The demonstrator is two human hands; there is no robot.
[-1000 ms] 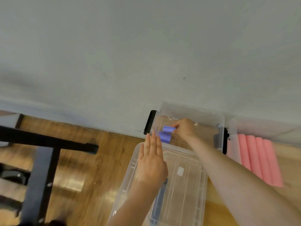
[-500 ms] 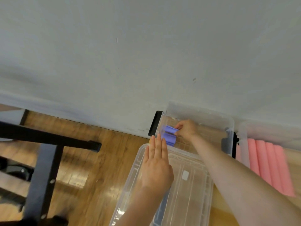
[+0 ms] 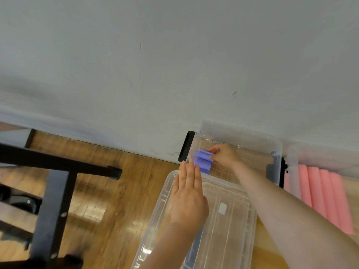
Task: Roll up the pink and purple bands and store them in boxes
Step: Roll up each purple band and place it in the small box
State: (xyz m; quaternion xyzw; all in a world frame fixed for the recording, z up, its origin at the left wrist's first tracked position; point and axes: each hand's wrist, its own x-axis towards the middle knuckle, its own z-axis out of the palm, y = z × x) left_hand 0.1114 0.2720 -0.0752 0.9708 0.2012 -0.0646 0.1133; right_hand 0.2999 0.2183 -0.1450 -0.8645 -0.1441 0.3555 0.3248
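Step in hand: stowing rolled purple bands in the clear box point(image 3: 240, 136) that stands against the wall at 12 o'clock.

Right hand point(image 3: 226, 157): inside the box, its grip pinched together on the end of the purple rolls point(image 3: 203, 161), which lie at the box's 9 o'clock end, beside the black latch point(image 3: 186, 145).

Left hand point(image 3: 188, 199): grip apart, fingers straight and together, palm laid flat on the clear lid point(image 3: 229, 220). The lid lies at 6 o'clock of the box, partly over the desk point(image 3: 266, 257) edge and the wooden floor point(image 3: 101, 200).

A dark blue object shows through the lid under the left wrist; what it is cannot be told.

Pink rolls point(image 3: 326, 197) lie side by side in a second clear container point(image 3: 291, 164) at 3 o'clock.

Next move, as judged: seat the purple rolls parallel against the box's end wall, then release the pinch without disturbing them. A loose release may let the bands unroll. Whether more bands remain cannot be told.
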